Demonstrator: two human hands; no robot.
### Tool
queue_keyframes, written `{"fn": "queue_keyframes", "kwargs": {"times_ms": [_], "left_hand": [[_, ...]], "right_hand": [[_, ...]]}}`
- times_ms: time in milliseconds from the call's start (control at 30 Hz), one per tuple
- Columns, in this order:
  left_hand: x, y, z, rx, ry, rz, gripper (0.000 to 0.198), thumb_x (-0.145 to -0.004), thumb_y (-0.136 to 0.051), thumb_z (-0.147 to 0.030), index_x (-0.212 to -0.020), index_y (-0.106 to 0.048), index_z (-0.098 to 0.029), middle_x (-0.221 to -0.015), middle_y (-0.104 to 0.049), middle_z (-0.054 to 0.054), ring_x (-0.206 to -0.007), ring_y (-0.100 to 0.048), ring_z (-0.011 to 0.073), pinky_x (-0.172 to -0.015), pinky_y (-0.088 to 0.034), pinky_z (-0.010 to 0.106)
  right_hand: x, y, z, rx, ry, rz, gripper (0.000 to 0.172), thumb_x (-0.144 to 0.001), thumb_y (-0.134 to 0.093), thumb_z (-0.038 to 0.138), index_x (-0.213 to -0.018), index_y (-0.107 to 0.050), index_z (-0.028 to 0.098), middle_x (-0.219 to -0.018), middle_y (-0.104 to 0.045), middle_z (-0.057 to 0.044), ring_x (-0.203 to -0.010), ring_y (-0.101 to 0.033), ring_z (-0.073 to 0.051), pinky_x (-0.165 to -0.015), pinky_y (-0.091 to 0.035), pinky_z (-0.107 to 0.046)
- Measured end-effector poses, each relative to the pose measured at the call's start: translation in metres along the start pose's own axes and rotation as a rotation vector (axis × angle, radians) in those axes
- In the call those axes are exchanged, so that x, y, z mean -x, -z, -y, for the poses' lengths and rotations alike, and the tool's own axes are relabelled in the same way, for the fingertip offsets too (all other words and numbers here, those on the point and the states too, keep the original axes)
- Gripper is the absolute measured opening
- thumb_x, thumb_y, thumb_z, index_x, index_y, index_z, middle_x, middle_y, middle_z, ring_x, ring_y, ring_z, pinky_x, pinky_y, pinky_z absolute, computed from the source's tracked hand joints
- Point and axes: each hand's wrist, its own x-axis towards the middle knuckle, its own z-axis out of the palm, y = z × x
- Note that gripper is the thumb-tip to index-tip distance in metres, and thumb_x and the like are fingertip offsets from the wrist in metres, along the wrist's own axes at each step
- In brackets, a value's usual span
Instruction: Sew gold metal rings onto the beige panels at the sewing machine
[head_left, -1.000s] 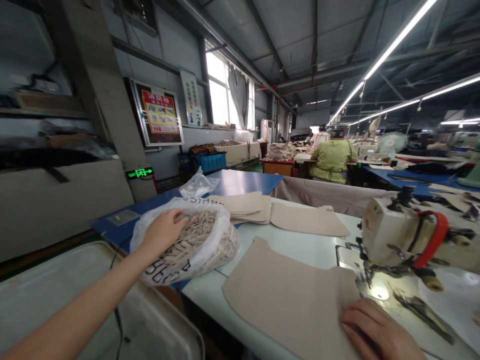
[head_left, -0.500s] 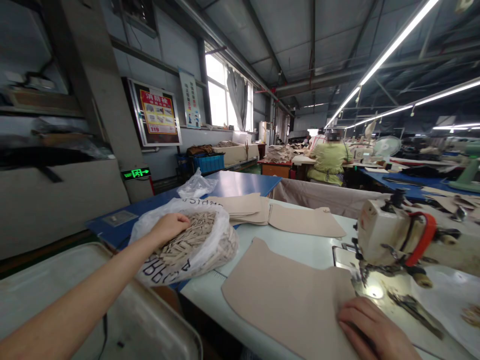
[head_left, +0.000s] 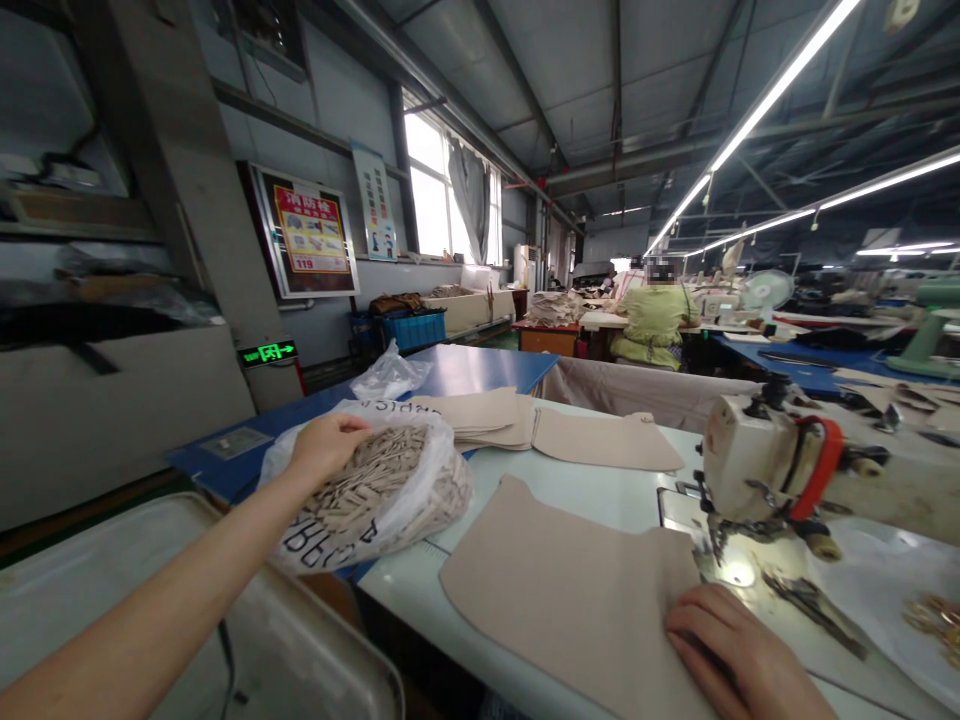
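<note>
My left hand (head_left: 330,447) reaches into the mouth of a white plastic bag (head_left: 444,455) with dark lettering. Its fingers are pinched together over a heap of small beige fabric strips (head_left: 375,478); whatever lies between the fingertips is hidden. A large beige fabric panel (head_left: 559,590) lies flat on the pale tabletop, its near end running out of view. My right hand (head_left: 739,640) is closed on the panel's right edge, with its fingers bent and close together. Just beyond that hand stands a sewing machine (head_left: 757,465), its lamp lighting the needle area.
Behind the bag are a stack of beige panels (head_left: 476,412) and another panel (head_left: 607,440). Metal snips (head_left: 814,610) and small gold-coloured pieces (head_left: 934,620) lie at right. A metal tray (head_left: 330,640) is at lower left. A person in a yellow-green top (head_left: 649,320) sits farther back.
My left hand has drawn back slightly and turned, its fingertips still over the strips. My right hand stays on the panel. The whole view has shifted a little.
</note>
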Motion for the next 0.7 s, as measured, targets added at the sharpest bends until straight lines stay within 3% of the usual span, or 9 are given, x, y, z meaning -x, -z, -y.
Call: {"fn": "queue_keyframes", "kwargs": {"times_ms": [100,200,300,367,467,533,633,700], "left_hand": [[0.021,0.0,-0.034,0.028,-0.066,-0.092,0.027,-0.081,-0.045,-0.028,-0.094,-0.061,-0.011,-0.083,-0.068,0.0,-0.089,-0.06,0.0218,-0.077,-0.044,0.029],[0.058,-0.032,-0.081,0.141,-0.216,-0.038,0.033,-0.082,-0.046,-0.031,-0.108,-0.058,-0.014,-0.093,-0.069,0.001,-0.085,-0.063,0.0177,-0.079,-0.048,0.027],[0.11,-0.085,-0.123,0.327,-0.606,0.267,0.028,-0.082,-0.048,-0.029,-0.104,-0.062,-0.018,-0.082,-0.072,0.0,-0.075,-0.067,0.0163,-0.072,-0.053,0.025],[0.144,-0.117,-0.142,0.402,-0.898,0.368,0.027,-0.084,-0.045,-0.024,-0.102,-0.064,-0.019,-0.087,-0.073,0.002,-0.079,-0.068,0.0164,-0.075,-0.054,0.025],[0.176,-0.148,-0.157,0.477,-1.247,0.328,0.032,-0.09,-0.035,-0.02,-0.101,-0.065,-0.02,-0.093,-0.073,0.003,-0.083,-0.068,0.0146,-0.079,-0.054,0.023],[0.182,-0.159,-0.161,0.521,-1.398,0.267,0.036,-0.092,-0.031,-0.018,-0.102,-0.065,-0.02,-0.091,-0.074,0.003,-0.081,-0.069,0.013,-0.079,-0.053,0.02],[0.181,-0.168,-0.166,0.579,-1.475,0.285,0.036,-0.093,-0.031,-0.022,-0.102,-0.066,-0.022,-0.089,-0.074,0.003,-0.078,-0.069,0.0128,-0.078,-0.053,0.019],[0.18,-0.172,-0.171,0.586,-1.358,0.371,0.032,-0.091,-0.036,-0.028,-0.099,-0.067,-0.025,-0.088,-0.074,0.002,-0.077,-0.069,0.0142,-0.077,-0.053,0.02]], "right_hand": [[0.0,0.001,0.003,-0.05,-0.069,0.049,0.015,-0.088,-0.045,0.017,-0.085,-0.058,0.022,-0.083,-0.061,-0.004,-0.08,-0.059,-0.016,-0.071,-0.049,-0.025],[-0.002,0.004,0.008,-0.117,-0.168,0.08,0.019,-0.09,-0.041,0.018,-0.085,-0.059,0.02,-0.085,-0.06,-0.005,-0.082,-0.057,-0.017,-0.072,-0.047,-0.029],[-0.005,0.007,0.011,-0.234,-0.267,0.05,0.021,-0.091,-0.042,0.024,-0.086,-0.062,0.019,-0.086,-0.062,-0.006,-0.085,-0.056,-0.019,-0.076,-0.045,-0.032],[-0.006,0.009,0.011,-0.413,-0.439,-0.041,0.025,-0.091,-0.043,0.034,-0.091,-0.062,0.018,-0.088,-0.063,-0.007,-0.086,-0.057,-0.02,-0.079,-0.045,-0.034],[-0.004,0.012,0.009,-0.859,-0.729,-0.183,0.043,-0.087,-0.042,0.054,-0.099,-0.059,0.016,-0.08,-0.065,-0.006,-0.077,-0.061,-0.019,-0.072,-0.048,-0.032],[0.0,0.015,0.008,-1.089,-0.853,-0.156,0.048,-0.077,-0.055,0.06,-0.091,-0.061,0.014,-0.075,-0.065,-0.005,-0.067,-0.062,-0.017,-0.066,-0.049,-0.031],[0.005,0.02,0.006,-1.265,-0.96,-0.207,0.047,-0.061,-0.073,0.055,-0.08,-0.061,0.013,-0.07,-0.065,-0.003,-0.059,-0.061,-0.013,-0.064,-0.048,-0.028],[0.006,0.021,0.004,-1.281,-0.966,-0.285,0.046,-0.057,-0.077,0.052,-0.076,-0.061,0.013,-0.067,-0.064,-0.002,-0.056,-0.06,-0.011,-0.062,-0.048,-0.027]]}}
